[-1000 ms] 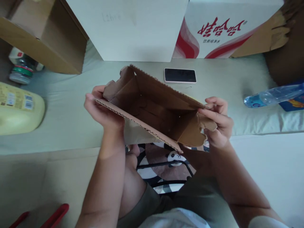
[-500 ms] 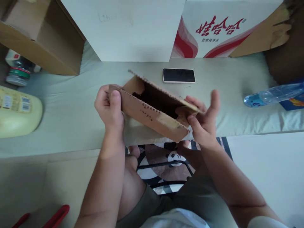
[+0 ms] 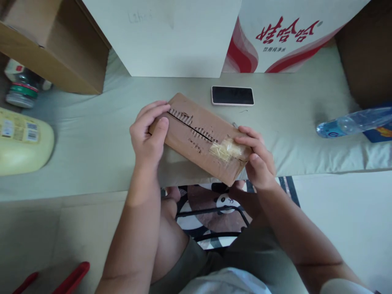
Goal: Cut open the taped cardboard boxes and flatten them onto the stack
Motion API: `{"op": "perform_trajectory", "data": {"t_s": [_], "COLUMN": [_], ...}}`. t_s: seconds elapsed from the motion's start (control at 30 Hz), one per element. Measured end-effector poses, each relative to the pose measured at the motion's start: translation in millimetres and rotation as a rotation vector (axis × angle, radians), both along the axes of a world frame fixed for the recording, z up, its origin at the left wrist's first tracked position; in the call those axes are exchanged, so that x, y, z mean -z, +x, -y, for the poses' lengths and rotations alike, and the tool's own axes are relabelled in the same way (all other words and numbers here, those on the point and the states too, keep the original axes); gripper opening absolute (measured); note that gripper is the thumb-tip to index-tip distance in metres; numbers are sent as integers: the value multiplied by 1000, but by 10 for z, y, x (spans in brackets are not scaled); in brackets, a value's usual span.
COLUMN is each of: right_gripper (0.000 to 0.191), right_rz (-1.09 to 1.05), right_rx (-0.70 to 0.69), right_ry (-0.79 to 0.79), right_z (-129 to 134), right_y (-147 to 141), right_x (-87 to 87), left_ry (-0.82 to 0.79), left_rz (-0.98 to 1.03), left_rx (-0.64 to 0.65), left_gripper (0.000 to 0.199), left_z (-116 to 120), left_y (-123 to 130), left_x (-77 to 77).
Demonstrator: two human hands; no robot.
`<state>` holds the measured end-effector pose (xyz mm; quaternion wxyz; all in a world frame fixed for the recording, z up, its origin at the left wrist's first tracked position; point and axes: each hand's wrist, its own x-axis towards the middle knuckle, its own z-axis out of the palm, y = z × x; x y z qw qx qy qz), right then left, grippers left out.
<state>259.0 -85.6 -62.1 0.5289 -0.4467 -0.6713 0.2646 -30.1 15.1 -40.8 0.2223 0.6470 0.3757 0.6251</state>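
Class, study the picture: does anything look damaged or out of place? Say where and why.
Yes: the cardboard box held by the left hand and right hand is damaged. Along its top seam the surface is ripped away, baring corrugated ridges, and a wrinkled yellowish tape patch sits near the right hand.

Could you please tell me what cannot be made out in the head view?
In the head view:
Cardboard box: inside hidden by its closed flaps.
Clear bottle: right end cut off by the picture's edge.
White box: handwriting too faint to read.
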Motion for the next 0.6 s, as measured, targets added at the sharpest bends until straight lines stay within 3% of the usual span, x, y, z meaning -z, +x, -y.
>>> {"op": "perform_trajectory", "data": {"t_s": [0.37,0.5,0.6], "right_gripper": [47,56,53], "right_rz": [35,-118,-223], "right_rx": [-11,-9,41], "right_ry": [28,1,-31], "right_z": [29,6,-29], "right_y": [-41,-63,-34], "right_x": [-25,-1,42], "left_ry": [-66,-128,-191], "left_rz": [71,110,172], "left_rx": [-33,-61,-122], "left_gripper": [20,26,25], "left_z": [23,21,-1], "left_y": [52,51,-3], "left_x": [-6,-12,-20]}}
